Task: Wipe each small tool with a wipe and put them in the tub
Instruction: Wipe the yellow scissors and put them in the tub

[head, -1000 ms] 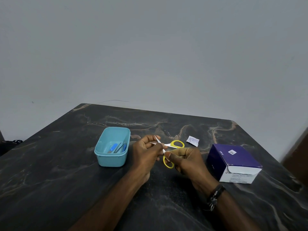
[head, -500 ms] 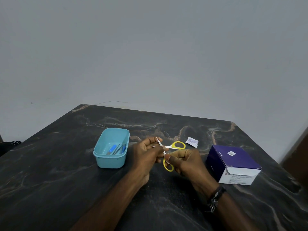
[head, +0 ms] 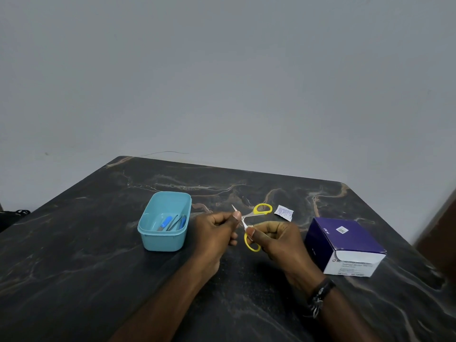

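Observation:
Small scissors with yellow handle loops are held spread open above the dark table. My left hand pinches them at the blades, and one pointed tip sticks up past the thumb. My right hand pinches the arm that leads to the lower yellow loop. A small white bit shows at its thumb tip. The light blue tub stands to the left of my left hand. Several slim tools with blue and metal parts lie in it.
A torn white wipe packet lies just behind my right hand. A purple and white box stands to the right, close to my right wrist. The dark marble table ends at a grey wall behind.
Both hands keep their hold on the scissors. Only small shifts of the fingers and a slight tilt of the scissors show.

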`<state>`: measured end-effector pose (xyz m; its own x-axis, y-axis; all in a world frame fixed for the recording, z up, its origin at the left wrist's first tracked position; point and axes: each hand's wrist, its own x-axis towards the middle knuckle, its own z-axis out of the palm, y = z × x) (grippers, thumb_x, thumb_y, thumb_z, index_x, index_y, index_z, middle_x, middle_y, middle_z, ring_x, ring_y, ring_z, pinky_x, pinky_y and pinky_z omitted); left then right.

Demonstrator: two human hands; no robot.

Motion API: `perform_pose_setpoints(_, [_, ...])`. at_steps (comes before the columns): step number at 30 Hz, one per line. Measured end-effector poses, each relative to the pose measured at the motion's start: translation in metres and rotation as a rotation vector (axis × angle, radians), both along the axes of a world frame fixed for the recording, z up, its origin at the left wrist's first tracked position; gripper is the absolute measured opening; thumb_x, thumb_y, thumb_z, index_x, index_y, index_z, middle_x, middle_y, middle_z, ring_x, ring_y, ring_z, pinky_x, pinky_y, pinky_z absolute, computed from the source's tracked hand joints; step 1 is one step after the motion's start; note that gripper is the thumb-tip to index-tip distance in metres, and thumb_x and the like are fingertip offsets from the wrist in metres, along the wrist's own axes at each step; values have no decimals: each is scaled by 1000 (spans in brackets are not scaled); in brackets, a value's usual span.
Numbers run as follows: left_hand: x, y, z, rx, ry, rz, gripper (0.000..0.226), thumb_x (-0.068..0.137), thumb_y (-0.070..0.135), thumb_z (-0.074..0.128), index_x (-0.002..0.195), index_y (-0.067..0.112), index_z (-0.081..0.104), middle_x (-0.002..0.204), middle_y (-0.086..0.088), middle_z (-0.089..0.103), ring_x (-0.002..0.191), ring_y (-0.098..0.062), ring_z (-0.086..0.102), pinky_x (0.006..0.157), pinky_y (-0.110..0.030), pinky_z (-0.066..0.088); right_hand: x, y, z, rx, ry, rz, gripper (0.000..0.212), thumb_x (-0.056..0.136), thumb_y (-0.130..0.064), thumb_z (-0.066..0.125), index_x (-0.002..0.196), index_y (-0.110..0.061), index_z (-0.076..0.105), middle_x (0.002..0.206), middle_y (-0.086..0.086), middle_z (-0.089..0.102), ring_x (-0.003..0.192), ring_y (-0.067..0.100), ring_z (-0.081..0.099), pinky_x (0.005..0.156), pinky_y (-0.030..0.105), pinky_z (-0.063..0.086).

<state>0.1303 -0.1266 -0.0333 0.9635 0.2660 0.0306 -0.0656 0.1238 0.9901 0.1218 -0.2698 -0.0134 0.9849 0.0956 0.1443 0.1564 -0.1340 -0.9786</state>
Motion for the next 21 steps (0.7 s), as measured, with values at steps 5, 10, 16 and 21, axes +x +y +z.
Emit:
perform_pose_setpoints(5, [-4,-7,5,-115,45,-33,27,88,26,69,71,5,72,54,-4,61,47,-10,50,51,-27,47,0,3,-2,26,24,7,15,85,-4,70,82,11,71,53,-2,67,36,-2,48,40,7,34])
perform_pose_setpoints(10, [-11,-20,4,-117,1,-36,25,89,19,67,68,7,71,47,4,59,40,0,49,43,-13,41,-2,3,0,97,73,-14,18,86,-6,68,82,11,70,53,3,68,33,0,46,37,10,33])
perform_pose_setpoints(16, [-12,-21,6,-140,-32,-22,29,89,19,67,62,8,69,50,-1,55,43,-6,45,45,-18,41,-2,5,-1,145,96,8,20,88,-3,65,85,16,67,47,-3,63,35,-1,49,38,8,36])
perform_pose_setpoints(21, [-12,-20,3,-149,-28,-47,29,89,17,67,61,8,68,50,-3,55,45,-10,46,45,-21,41,-3,6,-1,171,133,-22,18,86,-7,68,79,10,71,69,20,71,57,21,65,54,26,55])
